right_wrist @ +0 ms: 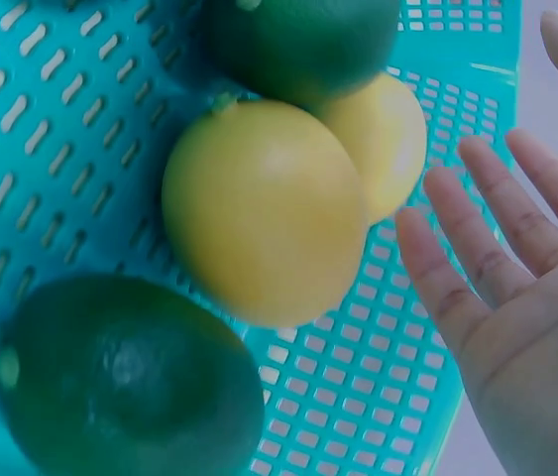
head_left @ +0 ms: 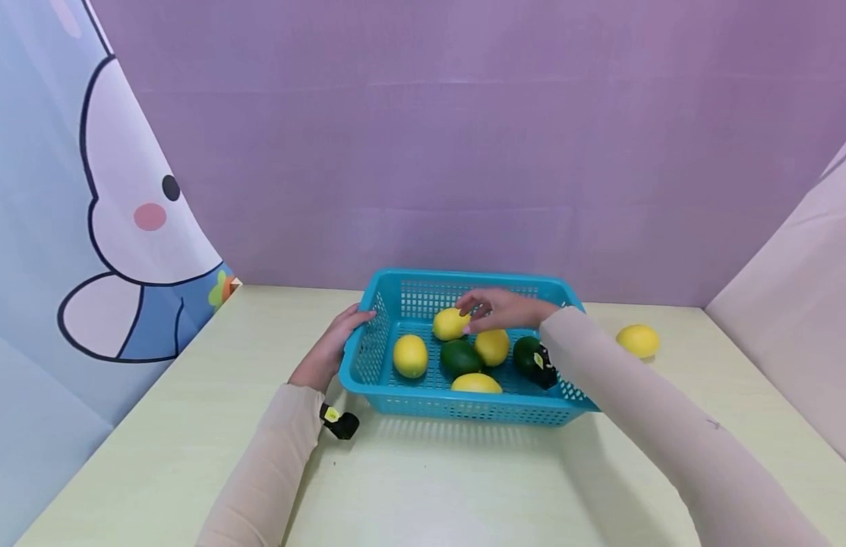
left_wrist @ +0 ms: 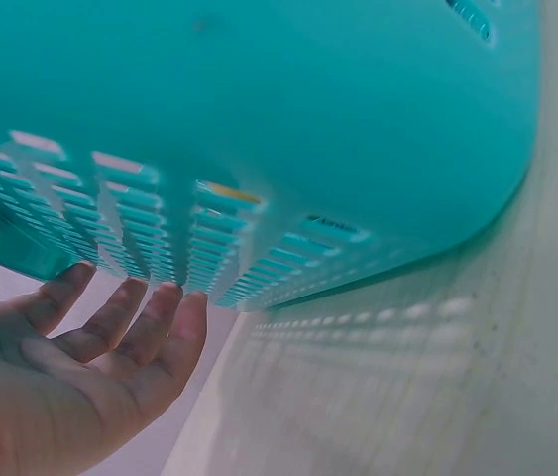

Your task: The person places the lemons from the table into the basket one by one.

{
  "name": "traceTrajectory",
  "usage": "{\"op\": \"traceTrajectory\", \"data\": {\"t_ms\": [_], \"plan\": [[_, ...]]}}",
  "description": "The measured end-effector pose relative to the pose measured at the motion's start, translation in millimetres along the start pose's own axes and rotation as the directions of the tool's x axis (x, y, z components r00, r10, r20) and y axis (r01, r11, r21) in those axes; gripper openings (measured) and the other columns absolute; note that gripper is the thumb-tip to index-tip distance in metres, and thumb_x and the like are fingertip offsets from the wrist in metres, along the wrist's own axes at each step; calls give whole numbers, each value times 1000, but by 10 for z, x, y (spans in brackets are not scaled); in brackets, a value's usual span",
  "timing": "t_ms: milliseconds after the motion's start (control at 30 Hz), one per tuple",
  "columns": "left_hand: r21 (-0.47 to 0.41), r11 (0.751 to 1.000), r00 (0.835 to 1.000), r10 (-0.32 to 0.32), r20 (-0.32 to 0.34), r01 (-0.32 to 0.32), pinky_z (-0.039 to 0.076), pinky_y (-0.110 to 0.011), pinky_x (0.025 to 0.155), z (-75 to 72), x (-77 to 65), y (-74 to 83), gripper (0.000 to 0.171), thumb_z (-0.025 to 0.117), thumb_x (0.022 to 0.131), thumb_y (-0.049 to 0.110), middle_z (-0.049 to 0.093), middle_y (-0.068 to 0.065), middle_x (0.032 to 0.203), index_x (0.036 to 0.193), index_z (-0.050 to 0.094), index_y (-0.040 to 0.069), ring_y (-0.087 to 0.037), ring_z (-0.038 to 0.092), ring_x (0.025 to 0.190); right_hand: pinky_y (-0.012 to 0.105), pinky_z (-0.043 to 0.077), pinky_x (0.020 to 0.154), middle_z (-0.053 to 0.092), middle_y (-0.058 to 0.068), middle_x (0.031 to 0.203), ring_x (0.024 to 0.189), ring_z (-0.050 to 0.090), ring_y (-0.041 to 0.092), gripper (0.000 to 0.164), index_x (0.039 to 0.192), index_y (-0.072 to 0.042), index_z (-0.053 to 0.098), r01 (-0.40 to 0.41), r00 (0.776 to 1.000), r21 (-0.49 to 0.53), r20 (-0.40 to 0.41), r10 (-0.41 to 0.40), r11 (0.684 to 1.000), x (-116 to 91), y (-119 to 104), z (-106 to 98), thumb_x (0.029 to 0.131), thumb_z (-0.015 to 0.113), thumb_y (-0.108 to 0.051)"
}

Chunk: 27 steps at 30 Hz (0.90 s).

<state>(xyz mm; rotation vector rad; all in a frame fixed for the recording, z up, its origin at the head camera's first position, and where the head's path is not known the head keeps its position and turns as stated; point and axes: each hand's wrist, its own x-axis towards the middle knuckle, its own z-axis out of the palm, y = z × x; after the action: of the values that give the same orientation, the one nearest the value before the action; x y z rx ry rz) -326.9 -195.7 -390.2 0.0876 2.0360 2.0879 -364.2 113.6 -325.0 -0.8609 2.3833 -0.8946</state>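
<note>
A blue plastic basket [head_left: 464,410] with perforated walls stands on the table, holding several yellow lemons [head_left: 410,356] and two dark green oval fruits [head_left: 460,358]. My left hand [head_left: 332,346] grips the basket's left rim, thumb over the edge; the left wrist view shows its fingers [left_wrist: 150,327] against the outer wall. Inside the basket, my right hand [head_left: 501,310] hovers at the rear lemon [head_left: 451,324], fingers loosely bent and not closed round it. In the right wrist view its fingers [right_wrist: 477,238] are spread beside a lemon [right_wrist: 264,213] and hold nothing.
One more lemon [head_left: 638,341] lies on the table [head_left: 423,486] to the right of the basket. A purple cloth [head_left: 423,152] hangs behind the table, and a cartoon-printed cloth [head_left: 143,251] hangs at the left. Another pale cloth [head_left: 799,289] borders the right side.
</note>
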Motion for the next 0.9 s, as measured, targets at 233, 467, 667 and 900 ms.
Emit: {"op": "traceTrajectory", "data": {"t_ms": [233, 467, 667, 900], "plan": [[13, 1000, 1000, 12, 22, -12, 39, -54, 100, -19, -27, 2, 59, 41, 100, 30, 33, -19, 147, 151, 17, 13, -40, 39, 129, 50, 41, 100, 48, 11, 137, 122, 48, 28, 61, 139, -10, 41, -13, 995, 24, -95, 15, 1000, -134, 71, -107, 89, 64, -36], [20, 1000, 1000, 6, 21, -6, 40, -54, 99, -15, -13, -9, 59, 41, 100, 30, 34, -20, 146, 151, 17, 13, -41, 40, 129, 56, 38, 100, 45, 19, 138, 122, 47, 34, 56, 139, -5, 39, 49, 987, 143, -159, -26, 989, -289, 152, -273, 92, 60, -27], [25, 1000, 999, 9, 32, -10, 39, -54, 100, -15, -31, 0, 60, 40, 100, 30, 33, -19, 147, 152, 16, 14, -40, 39, 129, 59, 35, 101, 42, 24, 139, 124, 42, 42, 57, 138, -2, 40, 49, 982, 240, -191, -2, 970, -447, 212, -395, 91, 62, -28], [7, 1000, 1000, 4, 21, -4, 40, -53, 100, 3, -38, -4, 59, 41, 100, 30, 34, -20, 146, 151, 16, 14, -41, 40, 128, 58, 37, 101, 40, 22, 140, 123, 42, 43, 54, 135, 1, 41, 41, 967, 206, -255, 14, 978, -676, 314, -551, 94, 57, -31]]}}
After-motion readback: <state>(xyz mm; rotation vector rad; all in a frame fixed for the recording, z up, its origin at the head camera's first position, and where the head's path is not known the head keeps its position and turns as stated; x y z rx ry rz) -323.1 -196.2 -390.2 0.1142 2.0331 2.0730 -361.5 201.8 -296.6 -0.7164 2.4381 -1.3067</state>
